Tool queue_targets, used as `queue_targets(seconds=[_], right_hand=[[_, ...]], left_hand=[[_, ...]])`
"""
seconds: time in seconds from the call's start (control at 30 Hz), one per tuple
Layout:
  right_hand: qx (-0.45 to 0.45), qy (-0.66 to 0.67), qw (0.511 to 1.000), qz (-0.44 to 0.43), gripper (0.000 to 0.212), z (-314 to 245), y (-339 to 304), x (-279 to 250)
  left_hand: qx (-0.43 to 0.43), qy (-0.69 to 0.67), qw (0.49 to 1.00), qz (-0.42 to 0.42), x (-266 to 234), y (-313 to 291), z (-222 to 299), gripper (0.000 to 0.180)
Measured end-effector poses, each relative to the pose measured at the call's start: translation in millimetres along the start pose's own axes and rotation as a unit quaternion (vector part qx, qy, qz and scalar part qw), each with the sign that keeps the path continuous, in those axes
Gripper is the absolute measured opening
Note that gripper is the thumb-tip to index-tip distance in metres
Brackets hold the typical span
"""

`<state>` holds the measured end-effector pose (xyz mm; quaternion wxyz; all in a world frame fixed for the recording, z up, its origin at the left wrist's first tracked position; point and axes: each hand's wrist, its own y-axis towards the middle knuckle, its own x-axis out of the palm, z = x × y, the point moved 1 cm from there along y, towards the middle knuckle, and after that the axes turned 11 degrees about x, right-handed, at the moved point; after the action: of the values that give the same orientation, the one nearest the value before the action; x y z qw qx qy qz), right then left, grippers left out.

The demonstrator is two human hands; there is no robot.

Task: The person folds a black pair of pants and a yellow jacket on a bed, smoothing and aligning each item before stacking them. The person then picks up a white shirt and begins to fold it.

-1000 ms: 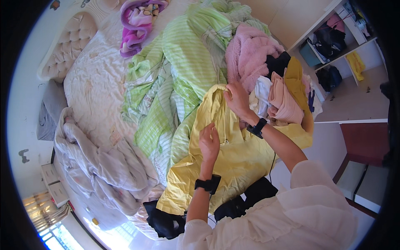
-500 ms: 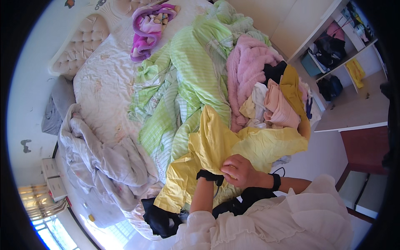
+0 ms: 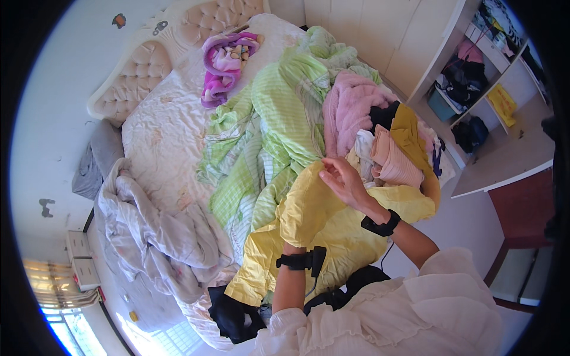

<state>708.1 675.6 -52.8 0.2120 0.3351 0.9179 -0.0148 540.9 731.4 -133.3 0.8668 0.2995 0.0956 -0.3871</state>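
Note:
A yellow garment [image 3: 356,231] is spread in crumpled folds at the near edge of the bed. My left forearm [image 3: 290,288], with a black strap at the wrist, runs up into a part of it. The yellow cloth [image 3: 306,204] covers my left hand completely, so its fingers are hidden. Over the top of this covered part, my right hand [image 3: 344,183] reaches in from the right. Its fingers are loosely bent and apart, their tips at the cloth's upper edge. A black cloth item [image 3: 234,317] lies beside the garment's lower left end.
A green checked quilt [image 3: 285,113] fills the bed's middle. Pink fleece [image 3: 350,110] and folded peach cloth [image 3: 395,157] are heaped to the right. A grey blanket [image 3: 157,219] lies left, a purple blanket [image 3: 222,74] at the far end. Open shelves [image 3: 504,160] stand at right.
My right hand has let go of the cloth near my left wrist and moved up to its upper edge. More of my left wrist strap shows. The view has shifted slightly.

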Motion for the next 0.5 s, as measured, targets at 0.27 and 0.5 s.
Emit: queue_targets(seconds=[0.27, 0.5], right_hand=[[0.124, 0.079, 0.987, -0.066, 0.02, 26, 20, 4], [0.085, 0.102, 0.989, -0.067, 0.02, 75, 95, 10]], left_hand=[[-0.03, 0.042, 0.998, -0.021, 12, 14, -45, 0.046], [-0.074, 0.099, 0.989, -0.083, -13, 44, -111, 0.044]])
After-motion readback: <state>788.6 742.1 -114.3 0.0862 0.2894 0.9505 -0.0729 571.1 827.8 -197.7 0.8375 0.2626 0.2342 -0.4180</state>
